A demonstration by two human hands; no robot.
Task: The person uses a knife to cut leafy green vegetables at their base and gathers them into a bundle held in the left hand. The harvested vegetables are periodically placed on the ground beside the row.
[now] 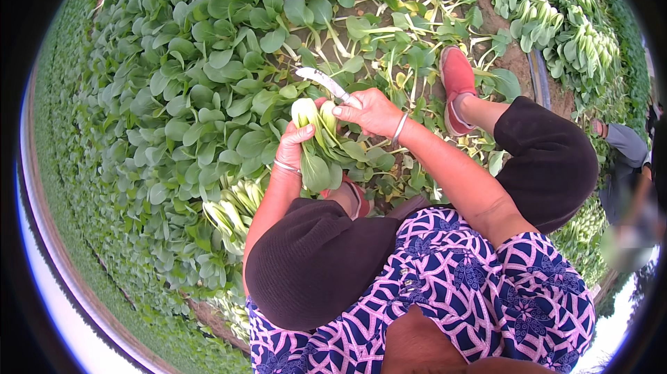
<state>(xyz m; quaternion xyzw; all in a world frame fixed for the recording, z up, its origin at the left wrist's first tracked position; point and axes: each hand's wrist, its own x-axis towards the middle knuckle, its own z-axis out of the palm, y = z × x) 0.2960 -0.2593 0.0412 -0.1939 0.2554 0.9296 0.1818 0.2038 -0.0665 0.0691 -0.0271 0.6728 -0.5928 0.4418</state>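
Observation:
My left hand (293, 147) is closed around several green leafy heads, which look like bok choy (307, 113), with their pale bases up and leaves hanging down. In my right hand (376, 112) is a curved knife (324, 81), its pale, speckled blade pointing away to the upper left. The right thumb lies close against the pale base of one head. Part of the left fingers is hidden behind the stems.
Standing leafy plants (177, 77) fill the left. Cut leaves and stalks (406, 35) litter the soil ahead. Harvested heads lie in a pile (234, 212) by my left forearm and in rows (594, 51) at upper right. Another person (625, 150) is at the far right.

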